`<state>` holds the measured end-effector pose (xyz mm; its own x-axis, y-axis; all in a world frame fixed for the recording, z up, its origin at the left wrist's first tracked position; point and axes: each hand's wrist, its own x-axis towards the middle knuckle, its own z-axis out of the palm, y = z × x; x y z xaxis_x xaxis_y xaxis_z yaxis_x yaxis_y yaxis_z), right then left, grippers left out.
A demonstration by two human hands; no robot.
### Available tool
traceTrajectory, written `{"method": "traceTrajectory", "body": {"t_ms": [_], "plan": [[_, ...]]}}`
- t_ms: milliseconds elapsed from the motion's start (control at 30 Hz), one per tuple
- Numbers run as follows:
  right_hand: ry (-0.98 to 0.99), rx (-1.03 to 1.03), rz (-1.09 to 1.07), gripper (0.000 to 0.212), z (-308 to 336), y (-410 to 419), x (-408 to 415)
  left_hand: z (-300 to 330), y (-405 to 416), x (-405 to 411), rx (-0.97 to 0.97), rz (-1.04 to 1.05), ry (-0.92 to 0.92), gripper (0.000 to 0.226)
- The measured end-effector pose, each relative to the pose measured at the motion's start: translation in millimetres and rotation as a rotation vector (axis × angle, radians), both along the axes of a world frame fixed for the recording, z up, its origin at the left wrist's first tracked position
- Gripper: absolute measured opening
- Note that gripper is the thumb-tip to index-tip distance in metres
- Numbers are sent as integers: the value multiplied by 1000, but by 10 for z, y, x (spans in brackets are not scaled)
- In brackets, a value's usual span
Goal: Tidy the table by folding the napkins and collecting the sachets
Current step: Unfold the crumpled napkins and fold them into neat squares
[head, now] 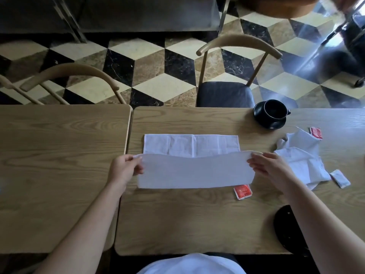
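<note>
A white napkin (191, 145) lies spread on the wooden table (197, 224), its near half lifted and folded toward the far edge. My left hand (124, 169) pinches the raised edge at its left corner. At the right corner, my right hand (270, 167) holds the same edge. A second white napkin (302, 157) lies crumpled to the right. One red sachet (243, 191) sits just below the folded napkin's right end, another red sachet (316, 133) lies beyond the crumpled napkin, and a white sachet (340, 178) lies at its near right.
A black cup on a black saucer (270, 113) stands at the table's far edge. A dark round object (286, 228) lies near the front right edge under my right forearm. A second table (59, 165) adjoins on the left. Two chairs (225, 91) stand beyond.
</note>
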<state>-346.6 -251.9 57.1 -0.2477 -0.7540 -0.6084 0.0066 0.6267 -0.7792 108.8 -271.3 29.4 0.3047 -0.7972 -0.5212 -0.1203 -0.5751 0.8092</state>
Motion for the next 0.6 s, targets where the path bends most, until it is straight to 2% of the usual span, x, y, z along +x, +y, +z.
{"method": "traceTrajectory", "body": {"t_ms": [133, 400, 500, 600], "plan": [[157, 16, 48, 38, -206, -435, -79, -136, -434, -31, -15, 7, -132, 11], [238, 97, 65, 32, -746, -1015, -123, -571, -1032, -130, 120, 62, -222, 16], [261, 127, 55, 28, -891, -1125, -135, -709, -1167, -169, 132, 80, -305, 22], [267, 155, 45, 31, -984, -1222, -150, -799, -1264, -224, 141, 79, -313, 22]]}}
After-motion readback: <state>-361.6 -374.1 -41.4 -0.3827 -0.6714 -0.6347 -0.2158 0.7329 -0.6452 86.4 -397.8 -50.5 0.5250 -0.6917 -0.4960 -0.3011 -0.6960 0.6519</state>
